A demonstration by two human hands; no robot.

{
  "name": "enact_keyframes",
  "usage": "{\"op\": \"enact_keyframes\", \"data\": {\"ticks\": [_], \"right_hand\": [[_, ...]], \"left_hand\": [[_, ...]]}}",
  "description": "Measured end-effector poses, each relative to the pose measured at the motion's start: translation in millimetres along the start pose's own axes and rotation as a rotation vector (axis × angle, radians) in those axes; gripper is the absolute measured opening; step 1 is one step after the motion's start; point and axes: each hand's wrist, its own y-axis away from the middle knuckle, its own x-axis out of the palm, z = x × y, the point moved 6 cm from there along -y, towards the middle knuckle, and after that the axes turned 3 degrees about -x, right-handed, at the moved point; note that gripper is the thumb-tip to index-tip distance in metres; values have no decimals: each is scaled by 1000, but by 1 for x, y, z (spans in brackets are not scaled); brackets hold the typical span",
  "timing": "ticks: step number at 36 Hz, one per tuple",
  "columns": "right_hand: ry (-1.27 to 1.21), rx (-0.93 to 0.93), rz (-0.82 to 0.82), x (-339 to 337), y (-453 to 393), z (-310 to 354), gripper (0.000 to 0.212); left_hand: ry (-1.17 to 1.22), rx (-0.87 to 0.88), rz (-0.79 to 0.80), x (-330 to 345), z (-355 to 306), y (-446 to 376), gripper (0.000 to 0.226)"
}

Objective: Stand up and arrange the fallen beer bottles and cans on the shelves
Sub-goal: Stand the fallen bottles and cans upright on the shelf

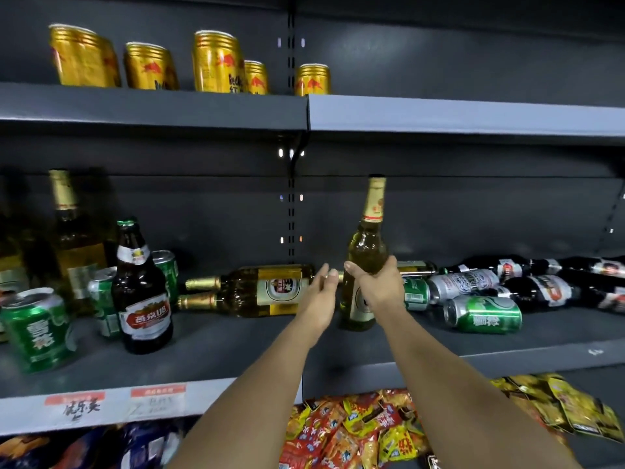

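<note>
Two hands out over the middle shelf (236, 350). My right hand (378, 286) grips a pale gold-foil beer bottle (367, 252) around its body, fingers and thumb curled round the glass; the bottle is upright, base at or just above the shelf, I cannot tell which. My left hand (321, 292) is beside it, fingers straight and relaxed, holding nothing, just short of the bottle.

Behind the left hand, two pale bottles lie on their sides (257, 289), one just in front of the other, necks pointing left. To the right of the held bottle: a heap of fallen stock. A green can (483, 314) lies on its side nearest the front, a silver can (463, 286) behind it, another green can (416, 294) near my right wrist, and dark bottles (548, 286) lie further right.

Left end of the shelf: a brown bottle with a red label (143, 289) upright, a tall pale bottle (72, 238) upright behind it, green cans upright (37, 330) around them.

Top shelf: five gold cans (216, 62), upright.

Below: snack packets (368, 431), red and yellow; handwritten price tags (81, 406) on the shelf edge.
</note>
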Motion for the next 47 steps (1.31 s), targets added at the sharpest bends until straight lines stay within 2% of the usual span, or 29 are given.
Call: {"op": "enact_keyframes", "data": {"ticks": [5,16,19,21,23,24,26,28,30,33,35,38,42,47], "right_hand": [[-13,12,6,7,-10,-4,62],[27,15,44,22,-23,-9,62],[-7,-2,46,25,-19,-10,71],[191,-190,-151,16,-8,-1,76],[433,-500,-419,9,15,20,62],[491,-662,-474,11,26,31,55],[557,-931,-387,32,44,46,47],[627,-1040,-221,59,54,53,46],[698,-1000,-31,84,56,54,53],[764,-805,260,117,51,44,73],[787,-666,363,131,46,39,83],[851,-580,454,149,42,35,94],[957,-553,498,163,41,34,99],[1144,-645,382,167,42,42,96]], "left_hand": [[60,-80,62,14,3,-4,60],[135,-32,81,27,5,-8,54],[95,-18,83,25,8,-9,54],[83,14,52,20,13,-10,51],[41,44,-71,5,19,-12,46],[10,68,-167,-5,21,-13,43],[-51,108,-364,-28,24,-13,36],[-92,95,-532,-52,29,-11,29],[-141,46,-667,-75,35,-7,27],[-192,-5,-797,-106,42,0,36],[-171,-33,-853,-121,48,3,35],[6,-122,-835,-134,70,-2,24],[212,-294,-714,-130,93,-10,36],[394,-314,-603,-123,98,-25,51]]}}
